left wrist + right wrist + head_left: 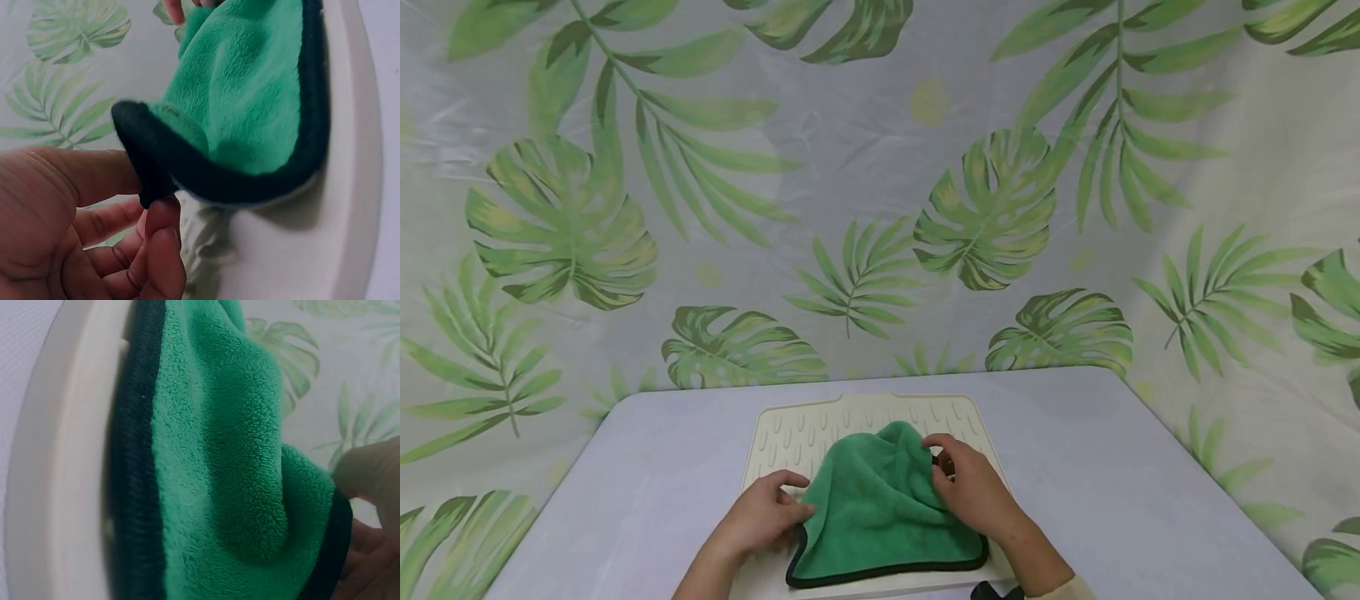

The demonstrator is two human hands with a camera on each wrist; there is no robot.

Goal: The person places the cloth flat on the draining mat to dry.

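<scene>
A green plush cloth (880, 512) with a black bound edge lies bunched over a cream ridged board (782, 437), its middle raised in folds. At the cloth's left side, my left hand (763, 512) pinches the edge; the left wrist view shows the black binding (225, 184) folded between thumb and fingers of this hand (94, 219). My right hand (977, 487) holds the opposite edge, higher up on the right. Close by in the right wrist view, the cloth (219, 450) hangs in a thick fold from the fingers of that hand (369, 487), which are partly cut off.
The board rests on a white table (647, 483). A small black object (996, 592) shows at the bottom edge near the right forearm. Behind and around the table hangs a leaf-patterned sheet (865, 167).
</scene>
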